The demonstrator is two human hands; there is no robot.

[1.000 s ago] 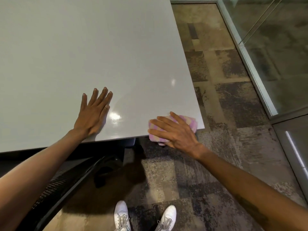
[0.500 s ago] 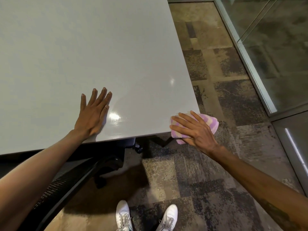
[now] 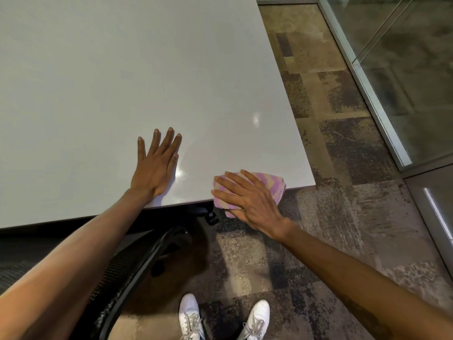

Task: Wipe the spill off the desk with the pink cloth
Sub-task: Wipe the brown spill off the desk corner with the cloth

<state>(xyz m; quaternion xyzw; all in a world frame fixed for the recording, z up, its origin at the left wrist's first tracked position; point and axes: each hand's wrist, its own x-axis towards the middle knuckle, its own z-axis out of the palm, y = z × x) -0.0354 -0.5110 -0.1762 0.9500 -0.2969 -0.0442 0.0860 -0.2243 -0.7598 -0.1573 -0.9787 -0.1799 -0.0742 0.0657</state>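
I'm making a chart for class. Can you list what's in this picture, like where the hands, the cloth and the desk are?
desk: white desk, glossy top
left hand: left hand flat on the desk, fingers spread, holding nothing
right hand: right hand pressing on the cloth
cloth: pink cloth at the desk's near edge, partly hanging off
spill: none clearly visible, only shiny glare
floor: patterned carpet
feet: white shoes
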